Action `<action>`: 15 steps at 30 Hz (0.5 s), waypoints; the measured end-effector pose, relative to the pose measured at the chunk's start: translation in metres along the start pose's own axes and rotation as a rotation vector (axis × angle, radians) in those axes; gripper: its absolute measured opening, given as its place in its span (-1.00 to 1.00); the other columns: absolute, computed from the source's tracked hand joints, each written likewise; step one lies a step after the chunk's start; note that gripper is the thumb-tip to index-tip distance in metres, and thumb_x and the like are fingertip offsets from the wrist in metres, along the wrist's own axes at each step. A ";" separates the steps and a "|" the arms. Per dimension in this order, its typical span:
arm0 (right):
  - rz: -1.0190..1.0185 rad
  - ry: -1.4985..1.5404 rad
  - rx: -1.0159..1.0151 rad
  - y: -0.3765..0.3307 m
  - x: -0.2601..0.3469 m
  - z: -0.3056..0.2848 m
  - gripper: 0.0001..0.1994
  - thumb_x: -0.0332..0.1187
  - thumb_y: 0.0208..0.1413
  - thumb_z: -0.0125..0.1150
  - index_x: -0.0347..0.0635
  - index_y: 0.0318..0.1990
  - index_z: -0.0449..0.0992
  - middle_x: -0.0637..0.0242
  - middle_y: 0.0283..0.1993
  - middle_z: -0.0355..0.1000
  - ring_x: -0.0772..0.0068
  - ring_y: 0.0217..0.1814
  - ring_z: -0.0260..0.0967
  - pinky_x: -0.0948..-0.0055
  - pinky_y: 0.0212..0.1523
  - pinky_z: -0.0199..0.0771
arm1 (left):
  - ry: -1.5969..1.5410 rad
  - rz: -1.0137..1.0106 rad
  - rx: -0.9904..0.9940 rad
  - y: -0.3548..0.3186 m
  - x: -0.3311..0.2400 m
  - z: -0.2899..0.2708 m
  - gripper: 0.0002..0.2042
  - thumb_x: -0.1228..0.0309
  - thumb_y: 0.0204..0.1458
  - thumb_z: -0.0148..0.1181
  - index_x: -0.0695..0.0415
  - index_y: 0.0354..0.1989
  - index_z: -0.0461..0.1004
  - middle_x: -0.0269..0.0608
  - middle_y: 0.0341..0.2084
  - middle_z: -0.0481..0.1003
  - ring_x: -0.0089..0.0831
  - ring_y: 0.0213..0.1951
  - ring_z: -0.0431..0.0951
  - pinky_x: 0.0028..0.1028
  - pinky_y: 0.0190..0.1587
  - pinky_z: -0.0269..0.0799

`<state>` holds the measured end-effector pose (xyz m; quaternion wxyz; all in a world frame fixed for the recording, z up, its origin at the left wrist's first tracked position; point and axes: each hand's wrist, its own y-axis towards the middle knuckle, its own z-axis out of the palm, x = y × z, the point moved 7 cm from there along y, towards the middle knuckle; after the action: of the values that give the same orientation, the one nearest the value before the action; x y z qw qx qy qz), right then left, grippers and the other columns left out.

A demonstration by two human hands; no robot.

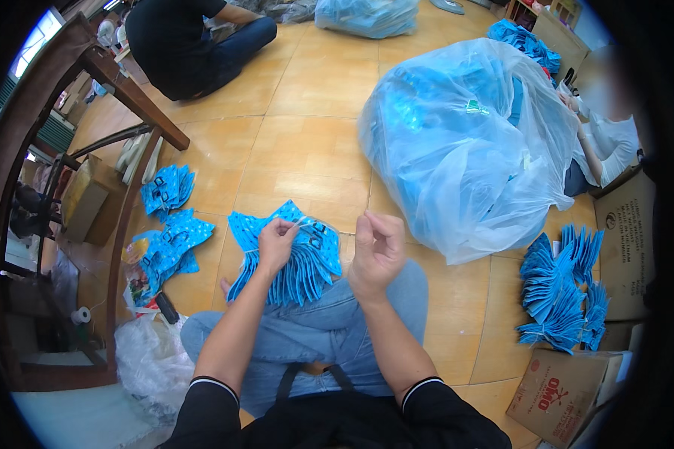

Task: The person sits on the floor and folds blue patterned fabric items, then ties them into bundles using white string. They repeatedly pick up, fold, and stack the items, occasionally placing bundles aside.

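Note:
A fanned bundle of blue, white-dotted folded pieces (299,262) lies on the floor in front of my crossed legs. My left hand (275,245) is closed in a pinch over the top of this bundle, at a thin clear strand (318,222) that shows faintly beside its fingertips. To the right of the bundle, my right hand (378,253) is raised with its fingers curled tightly together. Whatever its fingers pinch is too fine or hidden to make out.
More blue bundles lie at left (168,247) and right (558,292). A big clear bag of blue pieces (464,150) stands ahead right, cardboard boxes (565,396) at the right edge. A wooden frame (131,90) rises at left. Two people sit nearby (180,45).

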<state>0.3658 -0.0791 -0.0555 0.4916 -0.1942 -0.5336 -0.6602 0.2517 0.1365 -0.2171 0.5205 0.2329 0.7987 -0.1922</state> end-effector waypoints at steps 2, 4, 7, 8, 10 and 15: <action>-0.002 -0.041 0.008 -0.001 0.000 -0.001 -0.86 -0.59 0.00 0.28 -0.28 -0.26 0.52 0.29 -0.35 0.41 0.58 -0.45 0.29 0.61 -0.41 0.34 | 0.004 -0.009 0.005 0.000 0.000 0.000 -0.89 0.46 -0.01 0.25 0.26 -0.41 0.50 -0.23 -0.52 0.55 -0.56 -0.46 0.52 -0.55 -0.37 0.41; -0.038 -0.078 0.026 0.000 0.003 -0.001 -0.85 -0.59 -0.02 0.30 -0.27 -0.26 0.52 0.28 -0.35 0.41 0.56 -0.45 0.31 0.59 -0.42 0.35 | -0.005 -0.032 0.012 0.001 0.002 0.000 -0.88 0.46 -0.01 0.25 0.26 -0.42 0.50 -0.23 -0.52 0.55 -0.56 -0.46 0.52 -0.55 -0.37 0.41; -0.155 -0.168 0.059 0.002 0.014 -0.001 -0.82 -0.60 -0.06 0.34 -0.25 -0.27 0.52 0.25 -0.35 0.42 0.48 -0.42 0.36 0.56 -0.43 0.38 | -0.007 -0.027 0.013 0.002 0.001 0.000 -0.88 0.46 -0.01 0.25 0.27 -0.42 0.50 -0.22 -0.51 0.55 -0.56 -0.45 0.52 -0.55 -0.38 0.41; -0.212 -0.196 0.062 0.003 0.019 -0.001 -0.81 -0.60 -0.08 0.35 -0.24 -0.27 0.52 0.24 -0.36 0.43 0.44 -0.41 0.38 0.55 -0.43 0.39 | 0.007 -0.001 0.006 0.001 -0.001 0.000 -0.88 0.46 -0.01 0.25 0.27 -0.41 0.50 -0.22 -0.51 0.56 -0.56 -0.46 0.52 -0.55 -0.38 0.41; -0.286 -0.223 0.059 0.003 0.026 0.000 -0.79 -0.60 -0.11 0.38 -0.23 -0.29 0.51 0.23 -0.36 0.43 0.39 -0.39 0.41 0.52 -0.42 0.41 | 0.014 -0.011 0.007 0.001 0.000 0.000 -0.88 0.46 -0.01 0.25 0.27 -0.41 0.51 -0.22 -0.51 0.56 -0.56 -0.46 0.52 -0.55 -0.38 0.41; -0.311 -0.210 0.056 0.005 0.033 0.001 -0.77 -0.61 -0.14 0.40 -0.22 -0.30 0.51 0.22 -0.36 0.44 0.36 -0.38 0.42 0.49 -0.41 0.43 | -0.001 -0.007 0.009 0.001 0.002 0.001 -0.88 0.45 -0.01 0.25 0.27 -0.40 0.51 -0.22 -0.52 0.56 -0.56 -0.46 0.52 -0.55 -0.38 0.41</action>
<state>0.3557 -0.0928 -0.0266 0.3304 -0.1632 -0.6238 -0.6893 0.2523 0.1375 -0.2195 0.5192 0.2325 0.7983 -0.1977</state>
